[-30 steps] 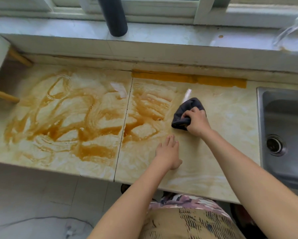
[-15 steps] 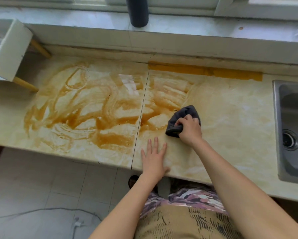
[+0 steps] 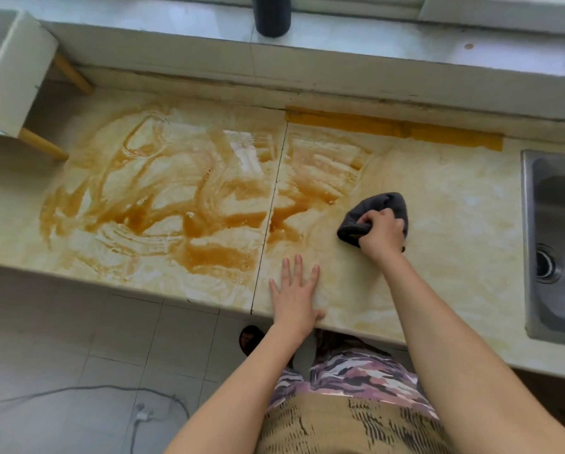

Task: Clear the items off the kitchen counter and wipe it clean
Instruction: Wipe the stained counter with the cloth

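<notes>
Kitchen counter (image 3: 444, 290), spanning the middle of the frame, was judged to be mid-wipe. A brown smear (image 3: 176, 204) covered its left half, the right half looking cleaner. At centre right the right hand (image 3: 382, 233) gripped a bunched dark cloth (image 3: 384, 204) against the stone; the left hand (image 3: 295, 296) pressed flat, fingers spread, at the lower edge. The next stroke would likely need to run left into the smear.

Daylight falls on a pale stone sill (image 3: 143, 18) along the far side, below a white window frame (image 3: 454, 11). Pale grey floor tiles (image 3: 78, 339) lie near, a thin cable (image 3: 61, 391) trailing across them at left
</notes>
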The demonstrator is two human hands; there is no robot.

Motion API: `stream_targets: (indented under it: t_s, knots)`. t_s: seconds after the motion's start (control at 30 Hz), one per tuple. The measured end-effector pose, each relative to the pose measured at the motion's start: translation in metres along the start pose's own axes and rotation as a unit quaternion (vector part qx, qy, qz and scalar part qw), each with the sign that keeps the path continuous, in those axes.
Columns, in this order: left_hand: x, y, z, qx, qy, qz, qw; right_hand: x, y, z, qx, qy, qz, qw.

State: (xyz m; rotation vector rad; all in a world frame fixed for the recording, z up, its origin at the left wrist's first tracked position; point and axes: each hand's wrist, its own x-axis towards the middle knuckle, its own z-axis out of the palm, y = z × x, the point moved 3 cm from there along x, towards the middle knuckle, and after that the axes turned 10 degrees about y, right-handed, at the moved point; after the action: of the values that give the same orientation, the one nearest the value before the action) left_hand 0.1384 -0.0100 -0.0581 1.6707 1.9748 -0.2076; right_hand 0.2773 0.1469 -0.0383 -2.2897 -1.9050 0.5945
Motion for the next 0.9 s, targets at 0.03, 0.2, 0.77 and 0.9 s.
stream_targets:
  t_s: [0.03,0.2,0.77,0.9]
  knots:
    - [0.0,0.0,-0.001,-0.005,-0.001,0.001,1.0,-0.009,-0.015,0.009,0.012,-0.012,-0.016,1.0]
    - [0.001,-0.011,-0.01,-0.011,0.009,0.002,1.0,-0.049,-0.077,0.044,0.027,-0.058,-0.116,0.991]
    - [0.038,-0.059,-0.04,-0.055,0.134,-0.043,0.989,-0.047,-0.118,0.075,0.021,-0.027,-0.123,0.992]
    - [0.064,-0.057,-0.065,-0.028,0.123,-0.021,0.992,-0.019,-0.131,0.074,0.041,-0.012,-0.075,0.996]
